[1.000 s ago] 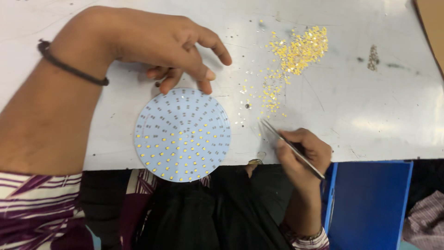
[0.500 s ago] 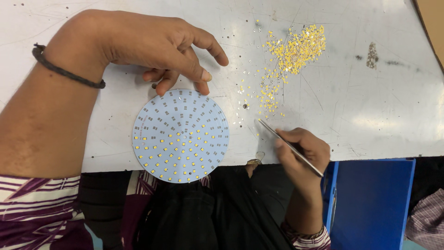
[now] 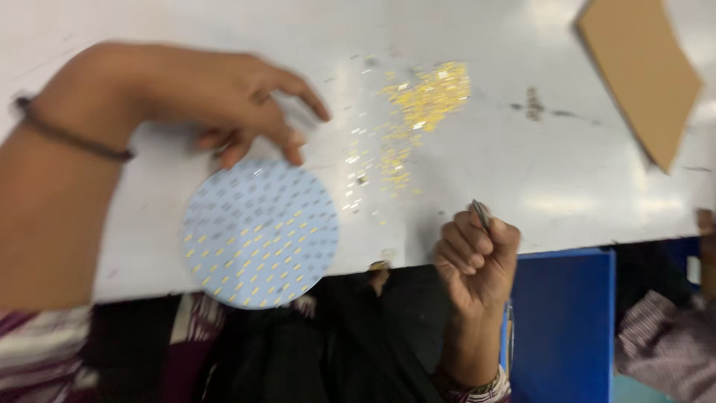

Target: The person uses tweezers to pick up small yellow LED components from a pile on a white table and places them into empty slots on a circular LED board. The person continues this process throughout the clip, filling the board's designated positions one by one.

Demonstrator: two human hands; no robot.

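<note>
So the white counter (image 3: 582, 172) takes up most of the view, a bit blurry. No real containers here, nothing sits inside anything; the parts just lie loose on the counter.

Next biggest is the round white board (image 3: 259, 233), dotted with small yellow chips over its lower half, hanging a little over the counter's near edge. The left hand (image 3: 224, 104) sits right above its far rim, fingers spread and curled down, fingertips at or just touching the edge. Can't tell for sure with the blur, but it isn't gripping the board.

A brown cardboard sheet (image 3: 641, 71) lies well off to the far right of both hands.

The loose pile of tiny yellow chips (image 3: 425, 101) is just right of the left hand's fingertips and up past the right hand.

The right hand (image 3: 477, 257) is at the counter's near edge, right of the board, closed in a fist around thin metal tweezers (image 3: 480, 213), whose tip pokes up out of the fist.
</note>
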